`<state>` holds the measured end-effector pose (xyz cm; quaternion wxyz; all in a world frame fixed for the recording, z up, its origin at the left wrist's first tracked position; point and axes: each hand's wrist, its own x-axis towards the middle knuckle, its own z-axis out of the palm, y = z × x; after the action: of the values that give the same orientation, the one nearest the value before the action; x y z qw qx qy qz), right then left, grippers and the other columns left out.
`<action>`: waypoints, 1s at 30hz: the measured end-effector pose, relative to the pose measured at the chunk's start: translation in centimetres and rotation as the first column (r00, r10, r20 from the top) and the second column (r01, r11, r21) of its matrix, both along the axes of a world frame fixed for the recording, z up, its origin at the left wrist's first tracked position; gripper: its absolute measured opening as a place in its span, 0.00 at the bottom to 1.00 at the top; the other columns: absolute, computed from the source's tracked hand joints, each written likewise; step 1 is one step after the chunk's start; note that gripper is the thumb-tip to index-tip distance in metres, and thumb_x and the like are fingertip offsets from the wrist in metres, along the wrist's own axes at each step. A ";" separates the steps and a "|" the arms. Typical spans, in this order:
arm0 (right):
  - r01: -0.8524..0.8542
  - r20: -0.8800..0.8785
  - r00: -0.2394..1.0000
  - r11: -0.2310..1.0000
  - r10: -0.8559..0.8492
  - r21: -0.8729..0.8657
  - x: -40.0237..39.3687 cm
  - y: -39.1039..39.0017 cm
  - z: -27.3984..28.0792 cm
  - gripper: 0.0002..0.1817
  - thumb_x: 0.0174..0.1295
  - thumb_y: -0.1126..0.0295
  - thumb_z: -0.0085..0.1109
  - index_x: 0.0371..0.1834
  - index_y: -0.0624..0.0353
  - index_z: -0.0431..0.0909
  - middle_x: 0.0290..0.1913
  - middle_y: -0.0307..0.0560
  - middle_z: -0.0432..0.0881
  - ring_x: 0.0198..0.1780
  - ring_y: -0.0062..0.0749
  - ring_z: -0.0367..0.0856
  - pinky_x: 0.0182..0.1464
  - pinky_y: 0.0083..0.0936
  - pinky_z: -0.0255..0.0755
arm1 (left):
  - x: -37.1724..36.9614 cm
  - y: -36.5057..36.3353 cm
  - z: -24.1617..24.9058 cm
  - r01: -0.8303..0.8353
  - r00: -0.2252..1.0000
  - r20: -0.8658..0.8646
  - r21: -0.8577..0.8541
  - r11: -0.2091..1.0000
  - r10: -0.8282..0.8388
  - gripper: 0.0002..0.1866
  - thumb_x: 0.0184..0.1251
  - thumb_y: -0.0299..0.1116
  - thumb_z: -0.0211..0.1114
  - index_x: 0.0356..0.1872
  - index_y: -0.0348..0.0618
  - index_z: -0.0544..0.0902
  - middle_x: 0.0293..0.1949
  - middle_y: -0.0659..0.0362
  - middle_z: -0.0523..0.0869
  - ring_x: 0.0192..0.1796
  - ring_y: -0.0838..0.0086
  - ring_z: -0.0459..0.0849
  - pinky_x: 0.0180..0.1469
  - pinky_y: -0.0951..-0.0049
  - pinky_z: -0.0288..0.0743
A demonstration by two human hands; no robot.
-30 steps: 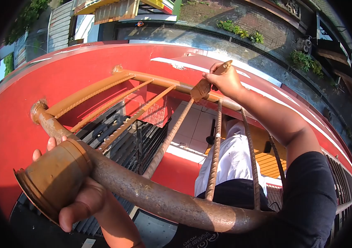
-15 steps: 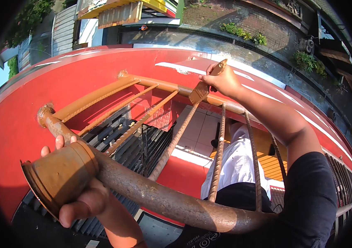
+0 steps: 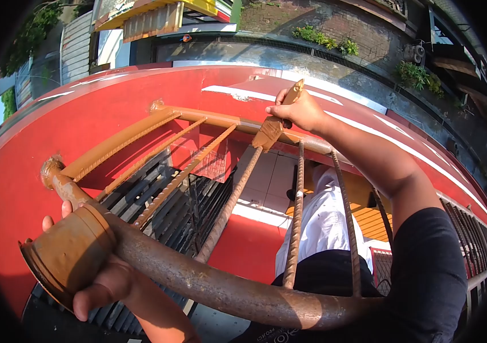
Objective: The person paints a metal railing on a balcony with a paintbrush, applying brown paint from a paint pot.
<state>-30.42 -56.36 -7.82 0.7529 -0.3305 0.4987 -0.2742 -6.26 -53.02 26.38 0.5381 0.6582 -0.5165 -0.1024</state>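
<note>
My right hand (image 3: 299, 110) grips the handle of a paintbrush (image 3: 269, 132). Its brown-coated bristles touch the upper end of a twisted bar (image 3: 232, 200), just below the far rail (image 3: 243, 125) of a metal railing. Fresh orange-brown paint covers the railing's left bars (image 3: 189, 174), while bars further right look bare and rusty. At the lower left, my left hand (image 3: 106, 286) is wrapped round a paint-smeared cup (image 3: 75, 246), held tilted beside the thick near pipe (image 3: 197, 280). The inside of the cup is turned away from view.
A red curved ledge (image 3: 117, 94) with white stripes runs behind the railing. Beyond and far below lie a paved yard (image 3: 289, 23) and green plants (image 3: 317, 37). Dark slats (image 3: 135, 191) and a tiled floor (image 3: 260, 177) show between the bars.
The whole view has shifted slightly, so things appear further left. The brush has slid a little down from the rail onto the top of the twisted bar. The left hand still holds the cup.
</note>
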 end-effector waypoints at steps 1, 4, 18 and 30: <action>-0.023 -0.023 0.999 1.000 0.023 -0.016 0.1 0.2 -0.4 0.15 0.59 0.64 0.73 0.27 0.60 0.76 0.23 0.42 0.83 0.23 0.21 0.80 0.25 0.23 0.74 | 0.4 0.1 0.0 0.014 0.999 -0.035 0.002 1.000 -0.014 0.70 0.43 0.86 0.56 0.70 0.24 0.60 0.62 0.37 0.75 0.61 0.45 0.80 0.65 0.49 0.77; 0.012 -0.226 0.974 0.996 -0.032 -0.088 -0.8 0.4 -1.2 0.14 0.60 0.66 0.72 0.27 0.62 0.76 0.23 0.43 0.83 0.25 0.21 0.81 0.26 0.23 0.74 | -0.2 0.0 0.0 -0.021 0.999 0.049 -0.011 1.000 0.021 0.68 0.44 0.85 0.58 0.69 0.24 0.62 0.58 0.34 0.78 0.60 0.45 0.81 0.65 0.50 0.76; -0.037 -0.153 0.988 0.980 0.007 -0.195 -0.4 1.0 3.2 0.15 0.62 0.65 0.72 0.26 0.60 0.75 0.22 0.37 0.80 0.23 0.17 0.78 0.24 0.19 0.71 | 0.7 0.2 -0.1 0.103 0.986 -0.132 -0.006 0.995 -0.103 0.64 0.49 0.80 0.63 0.68 0.23 0.64 0.57 0.29 0.79 0.60 0.44 0.82 0.67 0.50 0.74; -0.069 -0.117 0.991 0.995 0.060 -0.072 -0.2 -2.3 6.2 0.15 0.62 0.66 0.71 0.26 0.59 0.74 0.22 0.38 0.80 0.22 0.17 0.76 0.23 0.19 0.71 | 0.2 0.4 0.0 0.032 0.999 -0.010 0.015 0.999 -0.032 0.66 0.48 0.82 0.59 0.68 0.22 0.62 0.60 0.34 0.76 0.59 0.45 0.82 0.64 0.49 0.79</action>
<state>-30.64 -58.61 -1.65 0.7184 -0.3901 0.5194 -0.2490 -6.06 -52.67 26.35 0.5338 0.6535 -0.5234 -0.1182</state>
